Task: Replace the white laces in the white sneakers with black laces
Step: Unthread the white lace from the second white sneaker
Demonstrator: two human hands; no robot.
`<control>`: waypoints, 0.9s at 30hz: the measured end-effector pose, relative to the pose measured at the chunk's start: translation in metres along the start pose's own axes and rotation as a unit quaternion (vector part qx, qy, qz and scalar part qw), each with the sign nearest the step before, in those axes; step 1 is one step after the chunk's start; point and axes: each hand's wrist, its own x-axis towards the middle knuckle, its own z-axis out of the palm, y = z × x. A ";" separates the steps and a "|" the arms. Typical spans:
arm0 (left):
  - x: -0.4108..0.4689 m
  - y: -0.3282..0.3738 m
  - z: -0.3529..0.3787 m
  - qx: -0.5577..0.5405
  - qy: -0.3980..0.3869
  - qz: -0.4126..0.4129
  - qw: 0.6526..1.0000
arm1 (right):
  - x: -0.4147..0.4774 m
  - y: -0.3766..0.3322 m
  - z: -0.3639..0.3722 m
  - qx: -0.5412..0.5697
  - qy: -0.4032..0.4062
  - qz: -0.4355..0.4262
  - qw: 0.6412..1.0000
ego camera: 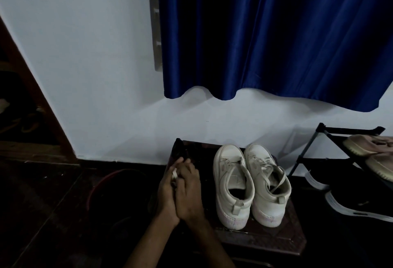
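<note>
Two white sneakers stand side by side on a dark wooden stool [261, 244], toes toward the wall. The left sneaker [232, 184] shows an almost bare tongue. The right sneaker [268, 184] still carries loose white laces that trail over its opening. Left of the shoes, my left hand [167, 193] and my right hand [190, 191] are pressed together over the stool. Between them they hold a bunched white lace [174, 175], and only a small loop of it shows. A dark bundle [180, 150] lies just beyond my fingertips; I cannot tell what it is.
A black shoe rack [319, 140] stands to the right with beige shoes [370, 143] on top and black white-soled shoes [357, 208] below. A red-rimmed dark tub [102, 182] sits on the floor at left. Behind are the white wall and a blue curtain [276, 33].
</note>
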 end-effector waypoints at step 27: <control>-0.016 -0.001 0.018 -0.001 -0.021 0.027 0.999 | 0.001 -0.006 -0.009 0.053 0.055 0.078 0.994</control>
